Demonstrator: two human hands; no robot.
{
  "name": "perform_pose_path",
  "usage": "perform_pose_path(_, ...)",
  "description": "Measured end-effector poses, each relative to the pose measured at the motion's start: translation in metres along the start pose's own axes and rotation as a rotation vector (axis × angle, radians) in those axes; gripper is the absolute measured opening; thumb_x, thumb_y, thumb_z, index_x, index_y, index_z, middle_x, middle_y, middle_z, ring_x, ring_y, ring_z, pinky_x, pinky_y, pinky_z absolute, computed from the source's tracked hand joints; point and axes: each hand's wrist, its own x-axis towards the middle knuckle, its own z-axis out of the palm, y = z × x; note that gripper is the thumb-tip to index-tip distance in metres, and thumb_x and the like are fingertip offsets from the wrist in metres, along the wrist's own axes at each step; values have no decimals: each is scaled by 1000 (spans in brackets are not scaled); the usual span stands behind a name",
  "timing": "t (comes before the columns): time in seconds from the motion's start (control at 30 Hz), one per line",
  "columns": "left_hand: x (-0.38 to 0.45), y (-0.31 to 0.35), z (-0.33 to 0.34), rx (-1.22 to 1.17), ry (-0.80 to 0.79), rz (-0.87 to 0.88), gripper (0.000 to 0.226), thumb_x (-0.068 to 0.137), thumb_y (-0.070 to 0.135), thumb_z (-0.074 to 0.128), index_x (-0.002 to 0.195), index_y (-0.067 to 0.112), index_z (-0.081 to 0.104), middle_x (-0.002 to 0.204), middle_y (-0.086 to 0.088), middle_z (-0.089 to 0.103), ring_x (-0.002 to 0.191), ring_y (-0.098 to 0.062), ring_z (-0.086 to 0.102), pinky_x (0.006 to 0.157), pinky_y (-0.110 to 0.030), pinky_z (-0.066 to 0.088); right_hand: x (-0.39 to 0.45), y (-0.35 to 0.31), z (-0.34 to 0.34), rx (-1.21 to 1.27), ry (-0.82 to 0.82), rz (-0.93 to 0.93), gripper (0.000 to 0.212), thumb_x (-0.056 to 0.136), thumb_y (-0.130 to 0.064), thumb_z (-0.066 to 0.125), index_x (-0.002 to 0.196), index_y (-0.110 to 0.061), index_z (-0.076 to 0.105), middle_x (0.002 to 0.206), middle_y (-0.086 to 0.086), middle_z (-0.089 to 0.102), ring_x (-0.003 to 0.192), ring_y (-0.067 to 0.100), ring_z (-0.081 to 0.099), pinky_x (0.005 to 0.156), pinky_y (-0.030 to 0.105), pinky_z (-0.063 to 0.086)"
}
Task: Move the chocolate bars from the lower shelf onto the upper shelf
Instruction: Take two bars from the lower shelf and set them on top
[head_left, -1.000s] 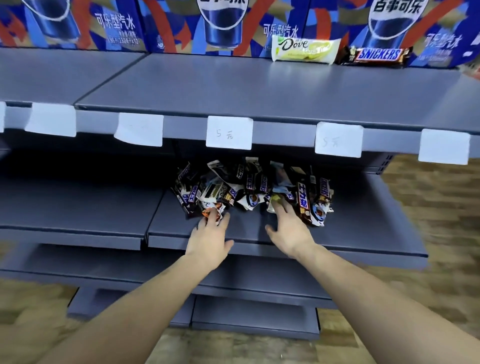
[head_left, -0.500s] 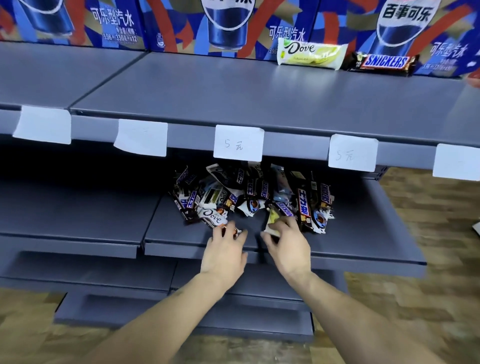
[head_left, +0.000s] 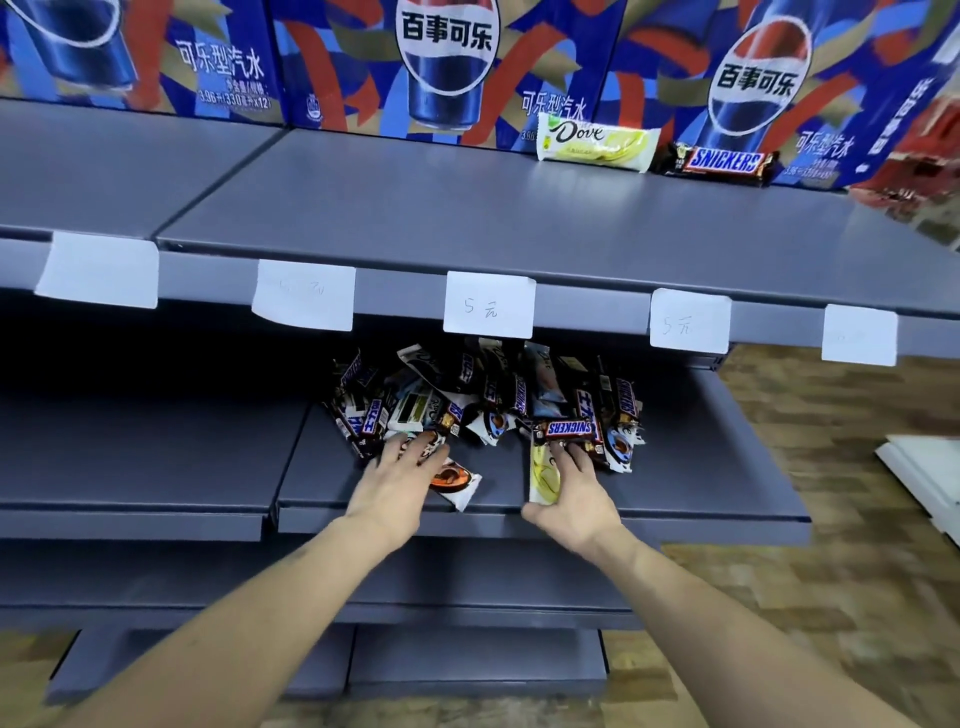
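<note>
A heap of chocolate bars (head_left: 488, 400) lies on the grey lower shelf (head_left: 701, 483). My left hand (head_left: 400, 483) rests on a white Dove bar (head_left: 457, 480) pulled to the heap's front edge, fingers curled over it. My right hand (head_left: 576, 493) grips a pale yellow bar (head_left: 542, 475) and touches a brown Snickers bar (head_left: 569, 428). On the upper shelf (head_left: 467, 218), a yellow Dove bar (head_left: 597, 143) and a Snickers bar (head_left: 719, 162) lie side by side at the back right.
Blue Pepsi cartons (head_left: 447, 67) line the back of the upper shelf. White paper price tags (head_left: 488, 304) hang along its front edge. More grey shelves (head_left: 467, 592) sit below. A wood-pattern floor (head_left: 831, 571) and a white object (head_left: 924, 478) lie at right.
Both hands drew back from the heap toward the shelf's front edge, dragging the white Dove bar and the yellow bar out with them. The view tilted up slightly.
</note>
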Motion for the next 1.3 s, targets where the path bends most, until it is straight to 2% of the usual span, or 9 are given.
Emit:
perform_pose_path(0.1,8,-4,-1,-11,-10,3,95,76,-10,56,152,30,15,158,-2,11,143,-27,7,112,-40,30,3,6,-8,20,-48,-11,93,75,-35,67,153,-32,18,159,-12,9,126,20,49,85,26,44)
perform_pose_path(0.27,21,-1,3,118,6,8,88,79,2,65,149,34,22,150,-7,21,136,-30,20,105,-37,35,11,7,-21,-83,-80,-20,86,79,-33,62,152,-36,17,158,-8,14,130,24,45,92,31,44)
perform_pose_path(0.4,23,5,7,151,88,-23,68,89,18,64,146,31,30,143,-8,34,130,-27,32,104,-38,36,14,4,-20,-136,58,-30,74,81,-44,70,145,-33,35,145,-3,33,119,25,54,91,36,49)
perform_pose_path(0.57,19,13,9,22,114,-30,41,98,33,48,137,24,43,140,-5,40,127,-23,40,102,-36,37,11,6,-13,-164,186,-23,62,80,-24,68,137,-23,42,133,2,44,102,32,61,80,36,51)
perform_pose_path(0.73,8,13,13,32,40,19,57,92,45,54,143,23,39,138,-5,38,126,-24,37,104,-38,37,10,16,-16,-66,110,-29,60,75,-15,68,132,-24,54,131,-2,46,110,26,56,90,34,50)
perform_pose_path(0.87,4,12,10,-34,6,41,55,88,30,66,138,25,44,135,-2,42,127,-22,36,103,-38,38,6,24,-20,-87,92,-86,56,76,-13,67,129,-26,57,135,-2,44,123,24,49,94,35,49)
perform_pose_path(0.97,0,11,5,-87,-7,36,52,85,25,68,133,24,48,132,-2,44,124,-22,38,102,-38,40,1,25,-23,-120,84,-112,56,79,-11,67,132,-23,56,153,-3,28,138,22,35,103,35,44)
perform_pose_path(1.03,-4,11,4,-90,0,41,54,85,22,68,134,24,47,132,-2,45,123,-22,39,102,-38,39,-3,24,-25,-137,91,-117,55,81,-10,65,133,-24,55,156,-5,23,139,21,36,100,35,46)
perform_pose_path(1.3,-25,8,-7,-106,56,116,59,81,29,73,135,22,49,130,3,45,123,-19,38,105,-36,36,-31,18,-28,-96,162,-125,54,86,-20,68,137,-29,50,136,-5,47,125,20,46,97,32,43)
